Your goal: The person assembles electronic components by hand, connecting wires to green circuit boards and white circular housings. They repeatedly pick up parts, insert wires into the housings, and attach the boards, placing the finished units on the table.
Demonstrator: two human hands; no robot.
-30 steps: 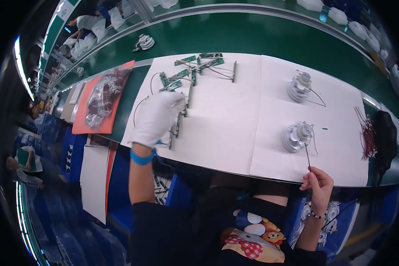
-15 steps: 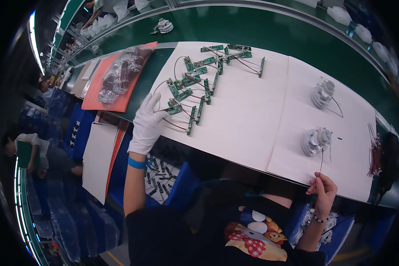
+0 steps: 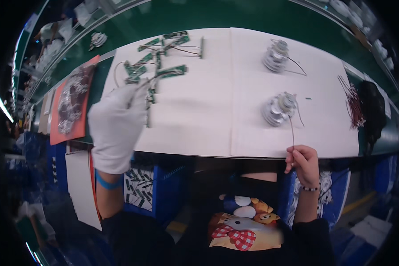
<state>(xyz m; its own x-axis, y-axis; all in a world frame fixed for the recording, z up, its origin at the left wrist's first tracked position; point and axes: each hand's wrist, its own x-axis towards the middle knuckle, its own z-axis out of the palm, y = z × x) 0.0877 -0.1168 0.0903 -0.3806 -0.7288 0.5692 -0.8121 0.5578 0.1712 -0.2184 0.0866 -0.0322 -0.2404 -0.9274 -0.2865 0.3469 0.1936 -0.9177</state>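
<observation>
My left hand [image 3: 117, 124], in a white glove, is raised over the left part of the white work sheet [image 3: 195, 111]. Its fingers are closed around a small green circuit board [image 3: 173, 72] with a thin wire, which sticks out beyond the fingertips; the glove is blurred and hides part of it. Bare, my right hand [image 3: 303, 162] pinches the lower end of a thin brown wire [image 3: 292, 133] at the sheet's front edge. That wire runs up to a round white and silver part [image 3: 280, 109]. A similar part [image 3: 276, 56] stands farther back, with its wire lying loose.
More wired green boards [image 3: 157, 44] lie behind my left hand. A bundle of dark red wires [image 3: 354, 106] lies at right beside a black object [image 3: 372, 106]. At left, a bag of parts [image 3: 73, 97] rests on orange sheet [image 3: 57, 126]. Blue bins [image 3: 166, 190] stand below the table.
My left hand has lifted off the table's left edge with a board in its grip. My right hand still pinches the wire. The whole view has shifted to the right.
</observation>
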